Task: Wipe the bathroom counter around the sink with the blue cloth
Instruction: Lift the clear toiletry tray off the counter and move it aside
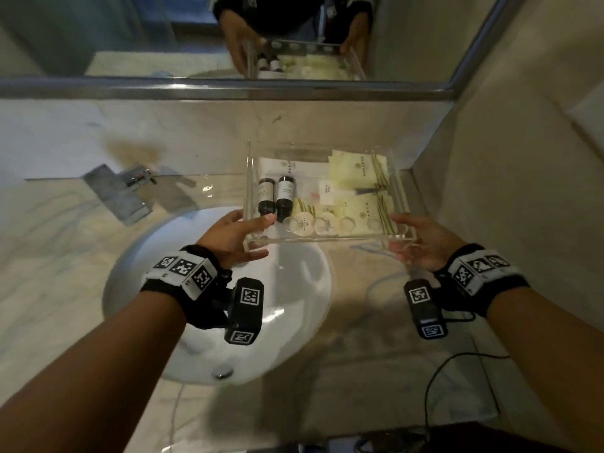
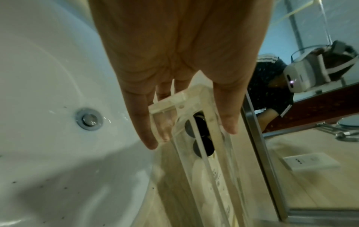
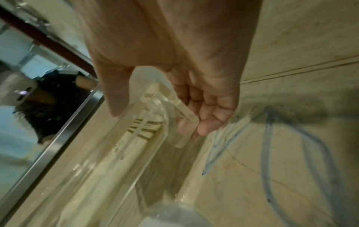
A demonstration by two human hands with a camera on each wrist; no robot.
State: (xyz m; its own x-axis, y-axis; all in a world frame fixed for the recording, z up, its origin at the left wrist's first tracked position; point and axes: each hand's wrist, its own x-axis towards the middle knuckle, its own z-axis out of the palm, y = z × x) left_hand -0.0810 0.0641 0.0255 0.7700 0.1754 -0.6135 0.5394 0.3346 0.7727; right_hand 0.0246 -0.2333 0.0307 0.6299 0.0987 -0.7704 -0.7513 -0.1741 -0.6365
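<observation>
A clear acrylic tray [image 1: 327, 238] with two dark bottles [image 1: 276, 197] and pale sachets is held between both hands, to the right of the white sink [image 1: 130, 289]. My left hand [image 1: 261, 237] grips its near left corner, thumb on the rim and fingers underneath [image 2: 189, 135]. At the near right corner my right hand [image 1: 402, 237] holds it the same way [image 3: 161, 121]. The tray [image 3: 108, 169] casts a shadow on the marble counter [image 1: 49, 256] and seems lifted off it. Blue scribbled marks [image 3: 272, 153] lie on the counter under my right hand. The blue cloth is not plainly in view.
A chrome faucet [image 1: 130, 188] stands behind the sink, whose drain [image 1: 222, 371] is near me. The mirror [image 1: 98, 44] runs along the back, and a wall [image 1: 523, 158] closes the right side. A black cable [image 1: 431, 387] lies on the counter's near right.
</observation>
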